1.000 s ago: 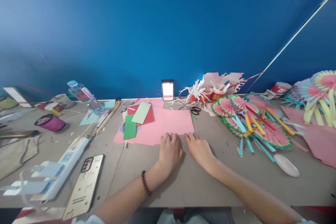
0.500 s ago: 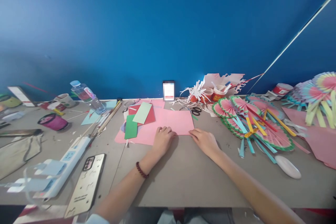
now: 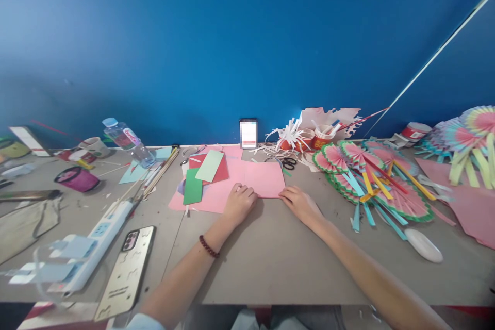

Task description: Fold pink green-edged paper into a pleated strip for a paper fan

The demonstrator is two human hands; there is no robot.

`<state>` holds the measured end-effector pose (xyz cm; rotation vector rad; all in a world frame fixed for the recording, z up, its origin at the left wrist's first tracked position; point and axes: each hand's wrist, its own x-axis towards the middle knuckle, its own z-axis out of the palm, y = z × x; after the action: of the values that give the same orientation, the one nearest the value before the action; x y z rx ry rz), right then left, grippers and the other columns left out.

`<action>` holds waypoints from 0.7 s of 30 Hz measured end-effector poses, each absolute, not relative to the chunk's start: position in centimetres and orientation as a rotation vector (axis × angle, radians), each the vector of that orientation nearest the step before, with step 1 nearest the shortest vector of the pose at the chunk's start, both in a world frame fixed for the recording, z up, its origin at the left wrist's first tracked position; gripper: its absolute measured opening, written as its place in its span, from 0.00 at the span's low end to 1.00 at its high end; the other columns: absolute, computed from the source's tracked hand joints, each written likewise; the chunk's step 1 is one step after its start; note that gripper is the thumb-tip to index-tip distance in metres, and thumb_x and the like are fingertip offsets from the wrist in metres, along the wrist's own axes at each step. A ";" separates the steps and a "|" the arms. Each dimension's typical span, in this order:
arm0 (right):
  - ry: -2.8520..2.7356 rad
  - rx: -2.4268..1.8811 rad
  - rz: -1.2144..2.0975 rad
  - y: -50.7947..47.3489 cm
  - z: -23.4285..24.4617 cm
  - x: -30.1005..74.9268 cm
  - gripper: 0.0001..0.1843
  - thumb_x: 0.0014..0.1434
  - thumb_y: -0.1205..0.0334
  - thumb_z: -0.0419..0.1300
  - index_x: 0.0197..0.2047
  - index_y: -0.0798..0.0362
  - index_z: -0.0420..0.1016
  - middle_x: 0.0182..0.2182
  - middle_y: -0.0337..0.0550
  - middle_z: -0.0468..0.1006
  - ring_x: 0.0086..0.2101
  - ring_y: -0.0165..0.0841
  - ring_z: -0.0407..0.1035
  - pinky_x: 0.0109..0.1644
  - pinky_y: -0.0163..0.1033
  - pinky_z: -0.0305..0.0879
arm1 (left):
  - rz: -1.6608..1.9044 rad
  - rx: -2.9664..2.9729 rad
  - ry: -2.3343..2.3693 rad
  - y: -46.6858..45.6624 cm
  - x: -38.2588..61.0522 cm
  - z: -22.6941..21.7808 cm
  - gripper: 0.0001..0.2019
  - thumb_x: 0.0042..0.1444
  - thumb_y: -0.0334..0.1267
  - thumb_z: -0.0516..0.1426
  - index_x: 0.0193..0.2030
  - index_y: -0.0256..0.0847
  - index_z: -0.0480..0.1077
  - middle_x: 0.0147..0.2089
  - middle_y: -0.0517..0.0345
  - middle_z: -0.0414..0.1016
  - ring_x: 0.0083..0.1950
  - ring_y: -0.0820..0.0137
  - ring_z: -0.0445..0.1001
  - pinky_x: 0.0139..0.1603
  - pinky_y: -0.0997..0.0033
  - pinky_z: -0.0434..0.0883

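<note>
I am monitoring both hands through the head view. The pink sheet (image 3: 266, 178) is lying on the table (image 3: 270, 252), directly ahead, with its near edge running between the hands. On its left it is adjoining more pink paper; I cannot tell whether these are one piece.

Change noted: compared with one second ago, the left hand (image 3: 240, 203) is sitting farther left, and the gap between the hands is showing wider. I am judging that this spacing is giving steadier control of the near edge.

Grip state, left: the fingers are curving over the paper, palm down; I cannot tell whether they are pinching or only pressing. Grip state, right: the right hand (image 3: 300, 205) is keeping its fingertips close together at the near right corner; a pinch is not confirmable.

Surroundings: scissors (image 3: 289, 163) are lying just beyond the sheet. A green card (image 3: 192, 186) is resting left of the left hand.
</note>
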<state>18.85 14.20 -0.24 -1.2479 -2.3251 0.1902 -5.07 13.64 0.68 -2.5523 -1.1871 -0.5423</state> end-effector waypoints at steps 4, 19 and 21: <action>-2.356 -1.195 0.066 14.2 -0.3 18.6 0.12 0.64 0.68 0.51 0.37 0.53 0.76 0.35 0.45 0.79 0.38 0.35 0.70 0.43 0.39 0.65 | -0.577 -2.577 -1.266 13.6 -4.9 0.7 0.06 0.60 0.29 0.54 0.33 0.41 0.69 0.33 0.56 0.72 0.37 0.66 0.69 0.43 0.61 0.60; -2.292 -1.344 0.033 14.2 0.5 18.7 0.08 0.61 0.70 0.52 0.35 0.53 0.72 0.34 0.44 0.76 0.38 0.36 0.67 0.43 0.40 0.61 | -0.946 -2.806 -1.480 14.3 -6.3 -0.1 0.05 0.62 0.33 0.54 0.41 0.41 0.72 0.39 0.56 0.73 0.42 0.69 0.72 0.45 0.66 0.65; -2.288 -1.339 0.031 14.1 0.5 18.6 0.09 0.62 0.70 0.51 0.36 0.53 0.72 0.35 0.44 0.76 0.38 0.37 0.68 0.44 0.40 0.61 | -0.964 -2.785 -1.519 14.4 -6.3 -0.3 0.05 0.61 0.33 0.55 0.39 0.41 0.72 0.39 0.57 0.74 0.41 0.70 0.72 0.45 0.66 0.64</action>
<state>18.58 14.11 0.54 -1.3393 -2.2884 0.0312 -6.27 14.38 -0.25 -2.7848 -1.5191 -0.9638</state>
